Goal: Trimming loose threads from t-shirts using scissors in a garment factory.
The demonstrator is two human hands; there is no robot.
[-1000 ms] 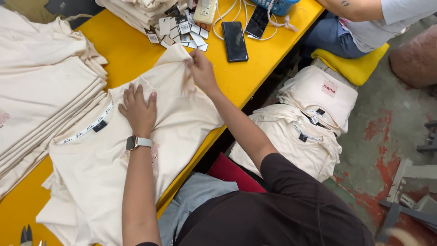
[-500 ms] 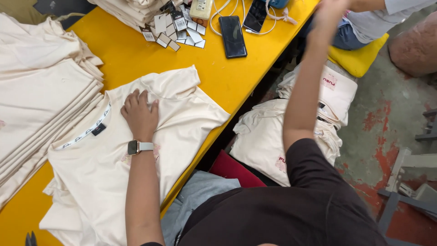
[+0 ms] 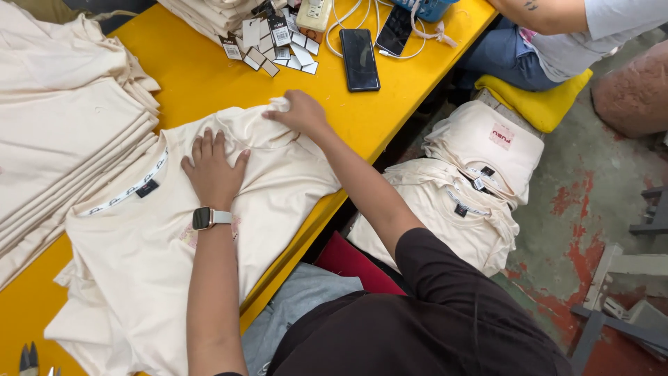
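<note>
Shirt flat on table, both my hands on it.
My left hand [image 3: 212, 174] presses flat, fingers spread, on the cream shirt [image 3: 209, 244] on the yellow table [image 3: 202, 76]; my right hand [image 3: 299, 111] pinches its sleeve. Risk: a tug creases it. Count: two phones, perhaps a dozen tags [image 3: 268, 45].

The shirt stack [image 3: 62, 132] runs off the left edge. The snips [image 3: 29, 358] are cut by the bottom edge. The right hand [image 3: 300, 113] hides the sleeve [image 3: 278, 106] end it bunches. The tags [image 3: 275, 42] are too small to read.
</note>
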